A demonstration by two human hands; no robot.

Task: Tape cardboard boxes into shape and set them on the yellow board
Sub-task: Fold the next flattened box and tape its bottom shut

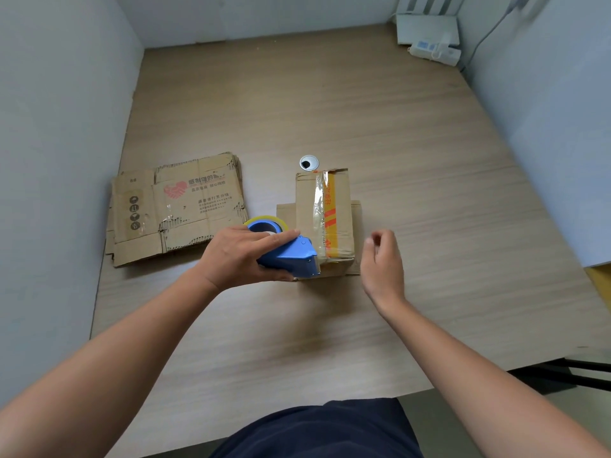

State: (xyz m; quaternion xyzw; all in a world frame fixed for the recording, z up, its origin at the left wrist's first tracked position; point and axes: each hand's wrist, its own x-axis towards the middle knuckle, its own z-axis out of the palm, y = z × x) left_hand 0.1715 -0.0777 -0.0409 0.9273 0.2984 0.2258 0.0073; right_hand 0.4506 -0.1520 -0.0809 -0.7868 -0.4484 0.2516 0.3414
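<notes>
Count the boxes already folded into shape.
1: the taped box at mid-table, right of the blue tape dispenser. The flat cardboard stack farther left is unfolded; layers uncountable.

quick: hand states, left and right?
Left hand: grips the tape dispenser.
Right hand: loosely curled, holds nothing, beside the box.

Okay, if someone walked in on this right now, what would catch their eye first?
Probably the blue tape dispenser, gripped in the left hand against the near end of the small cardboard box in the middle of the table. The right hand hovers just right of the box, holding nothing. A stack of flattened cardboard lies to the left.
</notes>
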